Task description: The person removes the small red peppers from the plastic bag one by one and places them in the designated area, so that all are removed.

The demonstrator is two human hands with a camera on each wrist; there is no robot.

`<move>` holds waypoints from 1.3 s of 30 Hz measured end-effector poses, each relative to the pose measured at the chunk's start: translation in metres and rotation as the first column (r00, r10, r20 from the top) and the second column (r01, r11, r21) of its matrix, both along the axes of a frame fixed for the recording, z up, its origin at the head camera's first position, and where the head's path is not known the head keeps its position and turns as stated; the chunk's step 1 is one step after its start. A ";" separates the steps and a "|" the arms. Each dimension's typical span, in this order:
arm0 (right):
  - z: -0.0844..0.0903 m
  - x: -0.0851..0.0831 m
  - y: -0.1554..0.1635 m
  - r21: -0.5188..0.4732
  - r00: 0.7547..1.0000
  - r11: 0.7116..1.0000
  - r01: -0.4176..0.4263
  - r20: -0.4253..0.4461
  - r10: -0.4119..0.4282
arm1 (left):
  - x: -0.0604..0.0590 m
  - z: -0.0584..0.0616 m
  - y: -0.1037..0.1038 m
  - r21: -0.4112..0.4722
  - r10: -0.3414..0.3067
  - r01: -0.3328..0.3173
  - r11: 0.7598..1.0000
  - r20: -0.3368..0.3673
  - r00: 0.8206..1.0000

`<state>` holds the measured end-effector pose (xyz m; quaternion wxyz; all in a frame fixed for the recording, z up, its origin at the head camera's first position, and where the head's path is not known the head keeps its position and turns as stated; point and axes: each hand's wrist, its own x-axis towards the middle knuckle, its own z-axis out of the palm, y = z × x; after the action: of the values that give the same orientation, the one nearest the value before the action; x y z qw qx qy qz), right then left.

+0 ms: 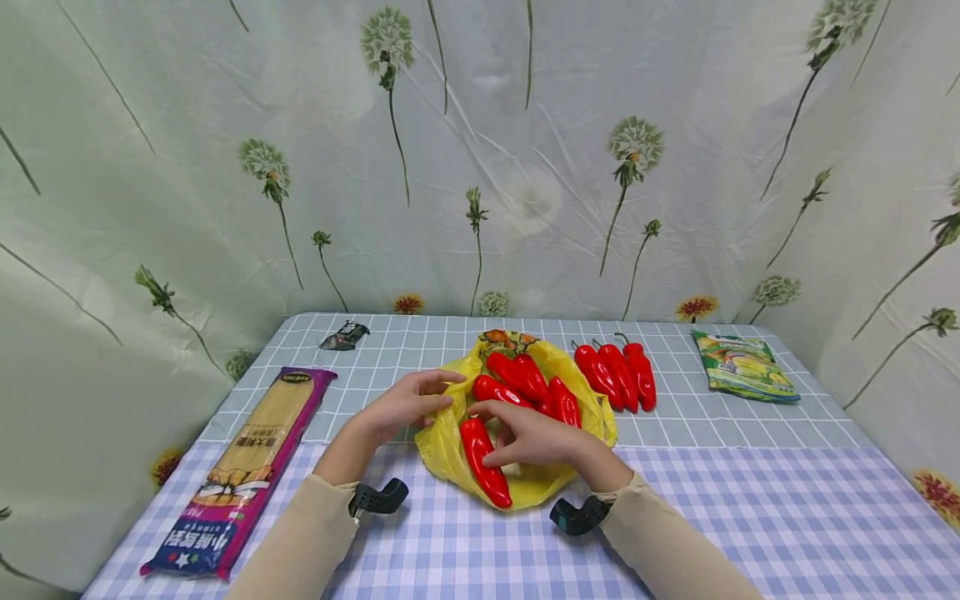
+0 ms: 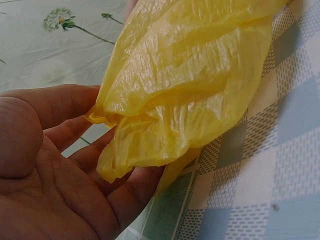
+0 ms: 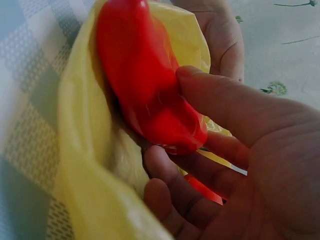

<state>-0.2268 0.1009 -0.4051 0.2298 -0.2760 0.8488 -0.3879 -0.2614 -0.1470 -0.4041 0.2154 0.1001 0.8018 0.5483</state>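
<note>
A yellow plastic bag point(image 1: 442, 450) lies spread open at the middle of the table, with several red peppers point(image 1: 517, 379) inside. My left hand point(image 1: 408, 406) is at the bag's left side. In the left wrist view, its thumb and fingers pinch the bag's gathered edge point(image 2: 102, 117). Over the bag's near part, my right hand point(image 1: 536, 435) holds one long red pepper point(image 1: 483, 467) by its end. The right wrist view shows the thumb on top of that pepper point(image 3: 145, 75) and the fingers beneath it, within the bag's rim point(image 3: 75, 125).
Three more red peppers point(image 1: 617, 375) lie side by side right of the bag. A green and yellow packet point(image 1: 744, 367) is at the far right. On the left lies a long pasta pack point(image 1: 247, 467), with a small black wrapper point(image 1: 345, 336) behind it. A flowered curtain point(image 1: 525, 167) hangs behind the table.
</note>
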 end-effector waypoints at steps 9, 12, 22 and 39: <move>0.004 0.002 0.000 -0.001 1.000 1.000 -0.023 -0.013 0.023 | 0.000 0.001 0.000 -0.002 -0.001 0.001 1.000 0.003 1.000; 0.006 0.003 -0.001 0.002 1.000 1.000 -0.019 -0.023 0.019 | 0.000 0.001 -0.001 -0.003 -0.017 0.017 1.000 -0.004 1.000; 0.013 0.003 0.003 -0.055 1.000 0.998 0.011 -0.022 -0.013 | -0.001 -0.001 -0.002 0.006 -0.040 0.040 0.999 -0.006 0.999; 0.032 -0.008 0.022 -0.220 0.992 0.971 0.099 -0.053 -0.113 | -0.002 -0.003 -0.001 -0.002 -0.018 0.018 1.000 -0.011 1.000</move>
<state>-0.2350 0.1226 -0.3732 0.1494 -0.2663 0.8220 -0.4807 -0.2631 -0.1483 -0.4072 0.2160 0.1103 0.8024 0.5452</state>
